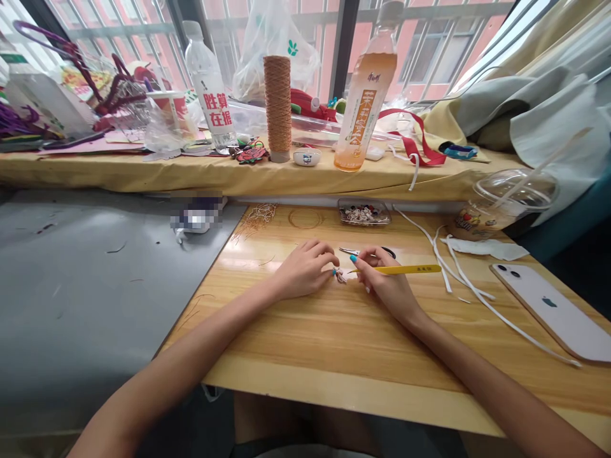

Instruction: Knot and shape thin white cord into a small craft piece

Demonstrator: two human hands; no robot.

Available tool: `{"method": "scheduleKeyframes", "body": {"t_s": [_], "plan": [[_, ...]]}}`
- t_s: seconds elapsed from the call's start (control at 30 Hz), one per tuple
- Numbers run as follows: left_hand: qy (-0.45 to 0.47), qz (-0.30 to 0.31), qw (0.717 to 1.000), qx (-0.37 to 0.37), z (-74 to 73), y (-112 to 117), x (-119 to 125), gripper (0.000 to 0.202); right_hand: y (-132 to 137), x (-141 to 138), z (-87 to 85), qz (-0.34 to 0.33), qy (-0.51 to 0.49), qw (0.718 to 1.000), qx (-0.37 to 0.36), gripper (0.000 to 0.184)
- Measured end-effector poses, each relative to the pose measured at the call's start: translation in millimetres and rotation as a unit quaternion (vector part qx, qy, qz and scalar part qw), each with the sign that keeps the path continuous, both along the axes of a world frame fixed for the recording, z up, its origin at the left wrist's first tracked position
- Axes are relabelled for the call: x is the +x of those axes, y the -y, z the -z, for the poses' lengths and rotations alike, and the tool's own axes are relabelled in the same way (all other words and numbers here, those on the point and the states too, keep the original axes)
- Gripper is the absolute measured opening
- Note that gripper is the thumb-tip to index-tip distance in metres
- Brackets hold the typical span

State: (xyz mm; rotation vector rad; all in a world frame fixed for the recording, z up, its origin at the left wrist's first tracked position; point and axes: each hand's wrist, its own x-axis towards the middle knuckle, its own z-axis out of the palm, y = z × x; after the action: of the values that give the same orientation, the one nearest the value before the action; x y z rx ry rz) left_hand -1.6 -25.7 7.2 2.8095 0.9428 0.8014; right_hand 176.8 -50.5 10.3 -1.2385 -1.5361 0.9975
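Observation:
My left hand [305, 268] rests on the wooden table [334, 337], fingers curled, pinching a tiny pale knotted piece [340, 275] at its fingertips. My right hand [384, 278] is closed on yellow tweezers [405, 270], whose tip points left at that small piece. Both hands meet near the table's middle. Small scissors [356, 252] lie just behind the right hand, partly hidden.
A clear tray of small beads [364, 213] and loose brown thread [255, 219] lie farther back. White cords [458, 273], a phone [554, 310] and a plastic cup [506, 203] are at right. The sill holds a thread spool [277, 105], two bottles [365, 95] and clutter.

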Motion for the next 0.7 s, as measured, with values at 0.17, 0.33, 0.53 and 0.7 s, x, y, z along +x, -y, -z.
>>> {"method": "scheduleKeyframes", "body": {"t_s": [0.17, 0.33, 0.53, 0.7], "plan": [[-0.028, 0.045, 0.998, 0.026, 3.3, 0.7, 0.5, 0.016, 1.4, -3.0, 0.5, -0.067, 0.017, 0.997, -0.017, 0.018], [-0.030, 0.048, 0.998, 0.025, 6.8, 0.1, 1.9, 0.015, 0.0, -5.3, 3.4, -0.087, 0.013, 0.995, -0.038, 0.018], [-0.048, 0.043, 0.997, 0.035, 6.1, 1.3, 3.3, 0.015, -1.4, -7.4, 4.3, -0.069, 0.027, 0.997, -0.037, 0.017], [-0.047, 0.042, 0.998, 0.024, 6.3, 2.2, 6.0, 0.016, -2.4, -8.0, 4.4, -0.085, 0.041, 0.995, -0.020, 0.015]]}}
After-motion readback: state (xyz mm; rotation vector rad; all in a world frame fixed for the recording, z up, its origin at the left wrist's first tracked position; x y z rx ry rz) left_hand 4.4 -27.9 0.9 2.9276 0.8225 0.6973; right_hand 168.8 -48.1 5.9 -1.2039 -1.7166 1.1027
